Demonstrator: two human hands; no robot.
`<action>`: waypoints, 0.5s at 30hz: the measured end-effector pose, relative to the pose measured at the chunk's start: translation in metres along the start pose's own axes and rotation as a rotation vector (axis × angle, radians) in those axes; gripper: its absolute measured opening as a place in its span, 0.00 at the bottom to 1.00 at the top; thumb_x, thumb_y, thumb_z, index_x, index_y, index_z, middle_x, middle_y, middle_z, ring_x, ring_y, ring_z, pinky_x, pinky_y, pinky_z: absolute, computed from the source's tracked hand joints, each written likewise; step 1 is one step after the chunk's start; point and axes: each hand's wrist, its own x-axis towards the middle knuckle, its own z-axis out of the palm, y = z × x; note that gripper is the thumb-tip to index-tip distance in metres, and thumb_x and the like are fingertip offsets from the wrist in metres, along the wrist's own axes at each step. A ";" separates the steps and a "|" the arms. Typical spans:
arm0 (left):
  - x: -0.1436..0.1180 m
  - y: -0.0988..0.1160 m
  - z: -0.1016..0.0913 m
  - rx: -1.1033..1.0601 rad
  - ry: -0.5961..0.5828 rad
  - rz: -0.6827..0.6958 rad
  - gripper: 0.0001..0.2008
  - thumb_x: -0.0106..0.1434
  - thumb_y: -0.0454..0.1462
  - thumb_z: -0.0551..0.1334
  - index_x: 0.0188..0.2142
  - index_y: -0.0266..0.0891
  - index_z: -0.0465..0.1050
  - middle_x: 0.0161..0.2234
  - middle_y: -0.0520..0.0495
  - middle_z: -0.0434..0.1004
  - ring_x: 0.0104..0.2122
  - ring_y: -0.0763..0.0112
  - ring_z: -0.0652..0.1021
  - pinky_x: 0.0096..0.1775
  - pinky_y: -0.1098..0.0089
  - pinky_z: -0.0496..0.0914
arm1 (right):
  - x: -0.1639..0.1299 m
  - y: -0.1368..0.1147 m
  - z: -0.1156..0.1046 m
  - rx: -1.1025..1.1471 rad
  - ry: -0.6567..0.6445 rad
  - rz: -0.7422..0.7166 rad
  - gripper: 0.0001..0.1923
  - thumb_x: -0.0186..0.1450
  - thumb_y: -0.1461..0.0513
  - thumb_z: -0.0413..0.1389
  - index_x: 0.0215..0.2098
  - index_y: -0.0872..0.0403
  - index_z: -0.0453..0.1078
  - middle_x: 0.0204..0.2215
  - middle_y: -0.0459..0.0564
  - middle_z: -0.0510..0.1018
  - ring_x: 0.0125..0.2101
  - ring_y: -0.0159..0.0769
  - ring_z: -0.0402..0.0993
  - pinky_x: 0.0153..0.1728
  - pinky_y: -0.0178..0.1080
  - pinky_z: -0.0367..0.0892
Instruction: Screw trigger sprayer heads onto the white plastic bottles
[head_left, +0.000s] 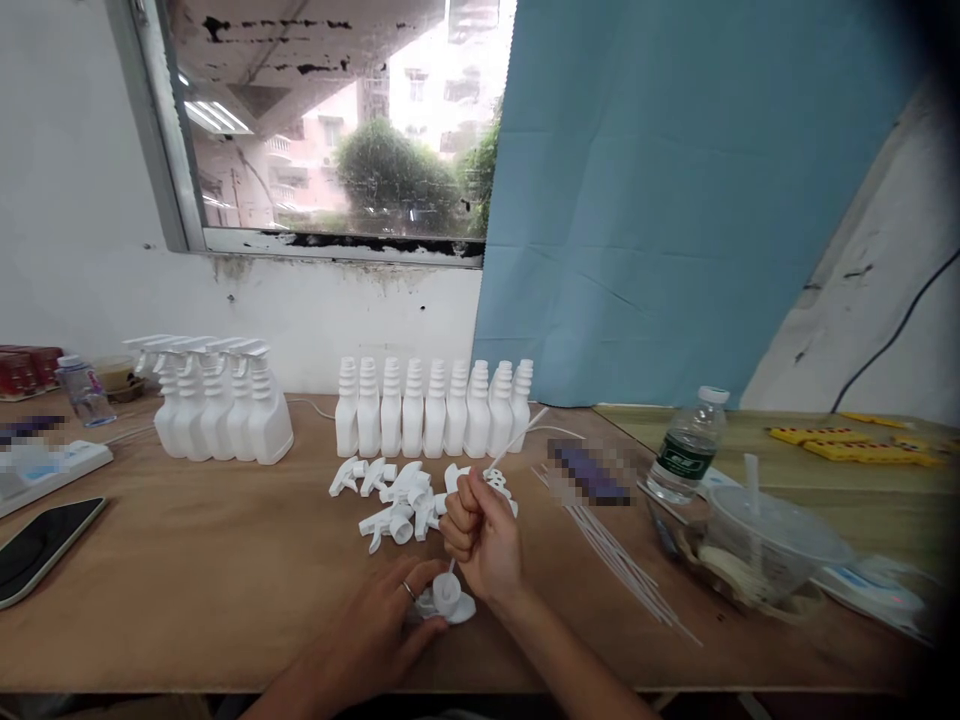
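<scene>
At the near edge of a wooden table (225, 590), a person's left hand (382, 615) rests with fingers curled round a white spray nozzle (448, 597), pressing it to the tabletop. The right hand (480, 535), just above and to the right, is closed in a fist around a thin clear tube (517, 435) that slants up and away to the right; its lower end meets the nozzle.

Just beyond the hands lies a loose heap of white spray nozzles (397, 495). Farther back stands a row of open white bottles (431, 410), and to the far left a cluster of bottles with nozzles fitted (217, 400). To the right of the hands, a bundle of clear tubes (622, 560) lies fanned on the wood.

A water bottle (686, 445) stands at right, near a clear plastic cup with a domed lid (772, 540). A dark phone (41, 545) lies at the near left. Behind, a window (337, 120) and a blue sheet (660, 200) fill the wall.
</scene>
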 end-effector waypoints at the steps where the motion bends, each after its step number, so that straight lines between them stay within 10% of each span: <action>1: 0.000 -0.001 0.001 0.004 0.014 0.004 0.21 0.65 0.39 0.59 0.57 0.49 0.59 0.51 0.46 0.71 0.49 0.62 0.73 0.51 0.63 0.68 | 0.000 0.001 0.000 0.001 -0.007 0.005 0.33 0.58 0.45 0.61 0.19 0.52 0.43 0.13 0.33 0.44 0.13 0.20 0.33 0.11 0.26 0.34; 15: 0.000 -0.001 0.002 0.003 0.017 0.018 0.23 0.65 0.37 0.60 0.58 0.49 0.58 0.52 0.47 0.71 0.50 0.62 0.73 0.52 0.64 0.67 | -0.003 0.007 -0.002 -0.018 -0.051 0.008 0.31 0.60 0.49 0.61 0.19 0.53 0.44 0.12 0.34 0.44 0.12 0.19 0.34 0.11 0.25 0.35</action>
